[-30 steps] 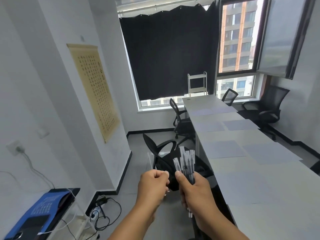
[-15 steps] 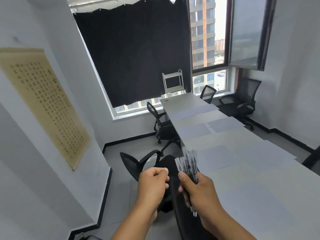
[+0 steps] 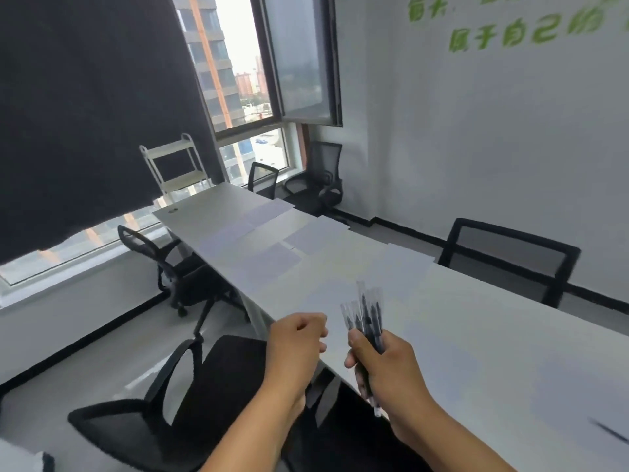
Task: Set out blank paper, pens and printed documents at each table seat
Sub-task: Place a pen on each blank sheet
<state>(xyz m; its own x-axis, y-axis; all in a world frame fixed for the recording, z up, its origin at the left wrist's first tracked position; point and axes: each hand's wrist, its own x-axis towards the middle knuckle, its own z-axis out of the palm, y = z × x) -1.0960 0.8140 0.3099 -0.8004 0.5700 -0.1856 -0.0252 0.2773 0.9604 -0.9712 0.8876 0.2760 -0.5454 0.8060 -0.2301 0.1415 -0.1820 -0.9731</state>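
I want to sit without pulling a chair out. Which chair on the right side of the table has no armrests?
The near chair, with the square, boxy back close against the table. The two by the window have curved armrests.

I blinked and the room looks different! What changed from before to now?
The head turned right, so the scroll slid out of view and the green wall writing appeared. The hands came over the table. Unchanged: the right hand still grips the pens, the left hand stays curled and empty, and the paper sheets lie unmoved.

Long white table [image 3: 483,352] w/ paper sheets [image 3: 269,264]
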